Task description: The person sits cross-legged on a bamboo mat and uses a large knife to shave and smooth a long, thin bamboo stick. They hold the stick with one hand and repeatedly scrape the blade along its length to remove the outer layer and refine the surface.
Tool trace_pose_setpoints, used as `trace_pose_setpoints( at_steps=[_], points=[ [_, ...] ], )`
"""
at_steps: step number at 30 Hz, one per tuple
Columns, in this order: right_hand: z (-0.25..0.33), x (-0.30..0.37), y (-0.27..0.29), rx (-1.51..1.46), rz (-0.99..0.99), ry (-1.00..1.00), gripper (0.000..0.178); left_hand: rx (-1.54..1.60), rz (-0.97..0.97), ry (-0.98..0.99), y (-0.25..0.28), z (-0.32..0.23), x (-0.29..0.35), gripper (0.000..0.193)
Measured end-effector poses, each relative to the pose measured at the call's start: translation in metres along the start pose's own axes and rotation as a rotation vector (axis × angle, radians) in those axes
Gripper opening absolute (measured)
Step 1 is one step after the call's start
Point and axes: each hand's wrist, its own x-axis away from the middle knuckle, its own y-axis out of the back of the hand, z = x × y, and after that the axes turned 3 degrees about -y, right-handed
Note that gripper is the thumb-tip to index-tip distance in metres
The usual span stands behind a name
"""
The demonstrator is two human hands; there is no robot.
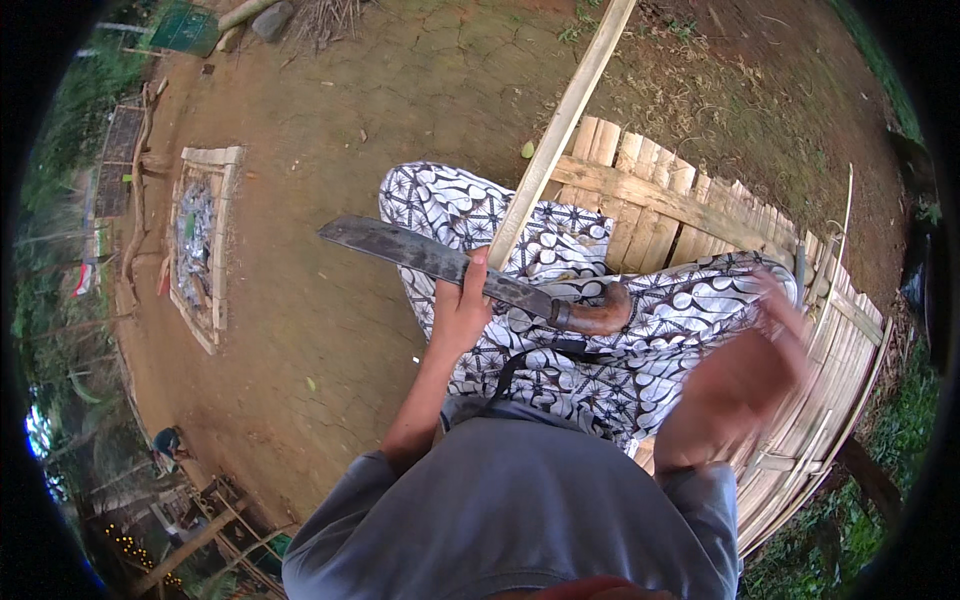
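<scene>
One machete (515, 292) spans the patterned cloth (430, 190), reaching past its left edge; the left hand (462, 312) grips blade and pale strip (560, 130). The right hand (755, 365), near the right edge, is too blurred to tell.

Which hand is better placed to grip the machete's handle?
Probably the right hand: it looks free, though blurred, and the handle points its way, while the left hand holds the blade.

The left forearm (414, 408) is extended forward, and the left hand (462, 312) is held with its fingers curled closed, one fingertip pointed ahead. The right forearm (692, 430) is angled outward; the right hand (758, 355) is blurred, its finger pose obscured.
</scene>
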Motion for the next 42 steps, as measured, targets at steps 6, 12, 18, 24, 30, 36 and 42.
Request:
trace_pose_setpoints(
  at_steps=[6, 12, 18, 24, 30, 36, 42],
  points=[
    [-0.047, 0.098, -0.073, 0.316, 0.618, -0.400, 0.063, -0.044, -0.003, -0.027, -0.005, 0.000, -0.002, 0.038],
    [-0.097, 0.091, -0.065, 0.535, 0.569, -0.200, 0.034, -0.131, -0.040, -0.060, -0.014, -0.010, 0.003, 0.031],
    [-0.147, 0.040, -0.016, 0.698, 0.254, -0.327, 0.030, -0.190, 0.078, -0.167, 0.000, -0.017, -0.005, 0.028],
    [-0.122, 0.039, -0.012, 0.471, 0.376, -0.502, 0.055, -0.289, 0.112, -0.075, -0.015, -0.022, -0.009, 0.026],
    [-0.105, 0.052, -0.038, 0.713, 0.420, 0.137, 0.065, -0.330, 0.189, -0.064, -0.019, -0.017, -0.006, 0.023],
    [-0.172, 0.026, 0.008, 0.845, 0.230, -0.136, 0.066, -0.401, 0.122, -0.041, -0.003, -0.032, 0.002, 0.028],
    [-0.103, 0.048, -0.034, 0.765, 0.567, 0.015, 0.063, -0.090, 0.152, 0.115, -0.008, -0.025, 0.010, 0.030]
  ],
)
